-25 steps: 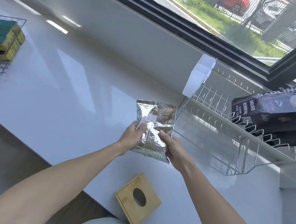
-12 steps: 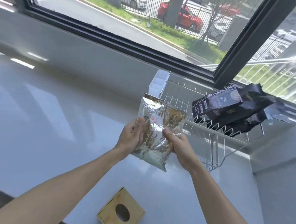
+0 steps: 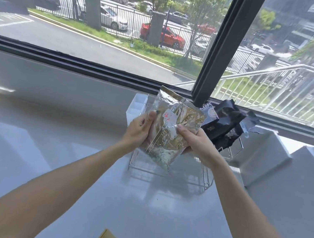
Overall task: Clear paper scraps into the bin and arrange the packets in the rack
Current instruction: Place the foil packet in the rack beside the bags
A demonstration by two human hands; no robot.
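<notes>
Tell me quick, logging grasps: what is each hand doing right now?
Left hand: holding the silver packet by its left edge.
Right hand: holding the same packet's right side.

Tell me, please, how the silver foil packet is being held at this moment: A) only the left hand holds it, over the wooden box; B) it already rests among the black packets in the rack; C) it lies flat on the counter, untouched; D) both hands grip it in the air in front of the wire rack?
D: the left hand and right hand each grip a side of the silver foil packet, held up in front of the wire rack.
</notes>
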